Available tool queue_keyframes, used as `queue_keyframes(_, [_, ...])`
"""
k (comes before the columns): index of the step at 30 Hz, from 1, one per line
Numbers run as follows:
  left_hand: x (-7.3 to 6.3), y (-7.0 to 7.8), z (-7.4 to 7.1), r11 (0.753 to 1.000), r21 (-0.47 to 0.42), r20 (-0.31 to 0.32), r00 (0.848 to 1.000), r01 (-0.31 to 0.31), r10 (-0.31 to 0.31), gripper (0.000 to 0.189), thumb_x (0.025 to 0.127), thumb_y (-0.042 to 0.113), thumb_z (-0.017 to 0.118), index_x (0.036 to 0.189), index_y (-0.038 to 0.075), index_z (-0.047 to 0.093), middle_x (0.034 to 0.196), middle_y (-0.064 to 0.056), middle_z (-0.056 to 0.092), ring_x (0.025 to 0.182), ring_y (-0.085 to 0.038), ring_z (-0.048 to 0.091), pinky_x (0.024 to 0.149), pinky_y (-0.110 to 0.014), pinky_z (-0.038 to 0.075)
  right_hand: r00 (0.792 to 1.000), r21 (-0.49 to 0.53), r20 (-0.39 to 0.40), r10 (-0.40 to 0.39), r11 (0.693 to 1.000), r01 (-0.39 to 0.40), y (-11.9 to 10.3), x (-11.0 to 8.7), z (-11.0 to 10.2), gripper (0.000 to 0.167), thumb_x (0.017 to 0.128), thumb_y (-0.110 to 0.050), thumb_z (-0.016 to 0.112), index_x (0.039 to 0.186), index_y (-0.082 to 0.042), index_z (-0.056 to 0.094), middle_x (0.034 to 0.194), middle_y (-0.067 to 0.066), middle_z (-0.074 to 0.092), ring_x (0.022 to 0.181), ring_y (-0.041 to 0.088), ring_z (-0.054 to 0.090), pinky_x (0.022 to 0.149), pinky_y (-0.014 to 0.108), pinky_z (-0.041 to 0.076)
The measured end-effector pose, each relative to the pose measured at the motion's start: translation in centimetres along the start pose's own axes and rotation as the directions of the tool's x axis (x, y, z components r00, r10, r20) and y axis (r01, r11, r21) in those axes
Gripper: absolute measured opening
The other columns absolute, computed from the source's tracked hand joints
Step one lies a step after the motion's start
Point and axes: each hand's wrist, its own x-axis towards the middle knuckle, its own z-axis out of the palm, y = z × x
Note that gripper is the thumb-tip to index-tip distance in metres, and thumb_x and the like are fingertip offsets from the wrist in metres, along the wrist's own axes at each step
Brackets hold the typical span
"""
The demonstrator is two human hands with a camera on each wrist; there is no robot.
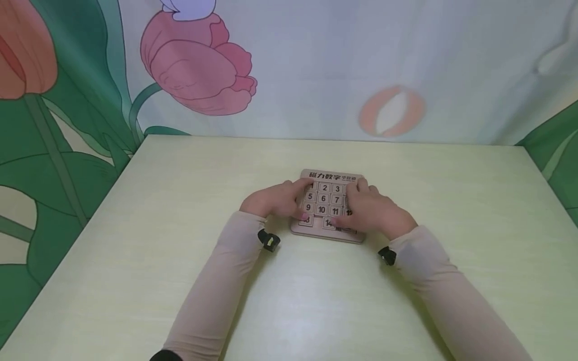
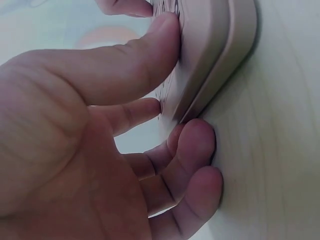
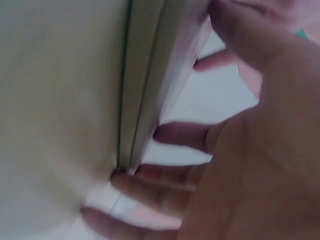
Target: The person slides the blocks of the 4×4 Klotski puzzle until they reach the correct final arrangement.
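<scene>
A number slide puzzle [image 1: 327, 234], a flat pinkish board with square numbered tiles, lies on the table between both hands. At its left side my left hand [image 1: 281, 200] holds the board: thumb on tile 13, forefinger on tile 1, and the other fingers bent against the side edge in the left wrist view. From the right, my right hand [image 1: 372, 210] reaches over the board, its thumb touching tile 14 [image 1: 327, 223] in the bottom row. Its fingers are spread along the right side and far corner. A gap shows between tiles 13 and 14. The right-hand tiles are partly hidden.
The pale table [image 1: 180, 260] ends at a back edge against a curtain [image 1: 311, 75] printed with flowers and leaves. Dark bands with small devices sit at the left wrist [image 1: 269, 240] and right wrist [image 1: 387, 255].
</scene>
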Motion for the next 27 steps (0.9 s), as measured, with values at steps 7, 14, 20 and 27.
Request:
queue_keyframes(7, [0.3, 0.3, 0.1, 1.0, 0.004, -0.002, 1.0, -0.001, 0.001, 0.087, 0.093, 0.027, 0.074, 0.162, 0.025, 0.022, 0.12, -0.01, 0.053, 0.112, -0.024, 0.05, 0.104, -0.049, 0.041, 0.996, -0.106, -0.017, 0.093, 0.99, -0.094, -1.6, -0.2, 1.1, 0.097, 0.098, -0.064, 0.05, 0.147, 0.016, 0.026, 0.146, 0.038, 0.019, 0.104, 0.043, 0.05, 0.076, 0.058, 0.053])
queue_keyframes(14, [0.5, 0.1, 0.1, 1.0, -0.014, 0.003, 1.0, -0.012, 0.012, 0.087, 0.093, 0.027, 0.075, 0.162, 0.024, 0.022, 0.118, -0.009, 0.053, 0.111, -0.024, 0.05, 0.104, -0.046, 0.04, 0.998, 0.003, 0.044, -0.041, 0.999, 0.041, 0.7, -0.4, -0.3, 0.079, 0.093, -0.053, 0.068, 0.137, 0.007, 0.042, 0.136, 0.028, 0.034, 0.106, 0.039, 0.044, 0.085, 0.053, 0.048])
queue_keyframes(20, [0.3, -0.4, 0.1, 1.0, -0.019, -0.003, 1.0, -0.019, 0.019, 0.087, 0.092, 0.027, 0.075, 0.162, 0.025, 0.023, 0.116, -0.006, 0.054, 0.111, -0.022, 0.05, 0.103, -0.046, 0.041, 0.996, 0.059, 0.04, -0.08, 0.995, 0.077, 1.1, -0.4, -0.9, 0.061, 0.091, -0.037, 0.077, 0.131, 0.0, 0.05, 0.132, 0.022, 0.037, 0.107, 0.037, 0.044, 0.089, 0.052, 0.045])
queue_keyframes(27, [0.3, -0.7, 0.2, 1.0, -0.024, -0.011, 1.0, -0.019, 0.019, 0.088, 0.092, 0.027, 0.076, 0.162, 0.026, 0.023, 0.12, -0.007, 0.054, 0.113, -0.022, 0.05, 0.105, -0.046, 0.04, 1.0, -0.012, 0.025, -0.003, 1.0, 0.003, -0.5, -0.1, -0.2, 0.084, 0.09, -0.057, 0.068, 0.139, 0.005, 0.039, 0.133, 0.027, 0.035, 0.104, 0.039, 0.044, 0.079, 0.05, 0.05])
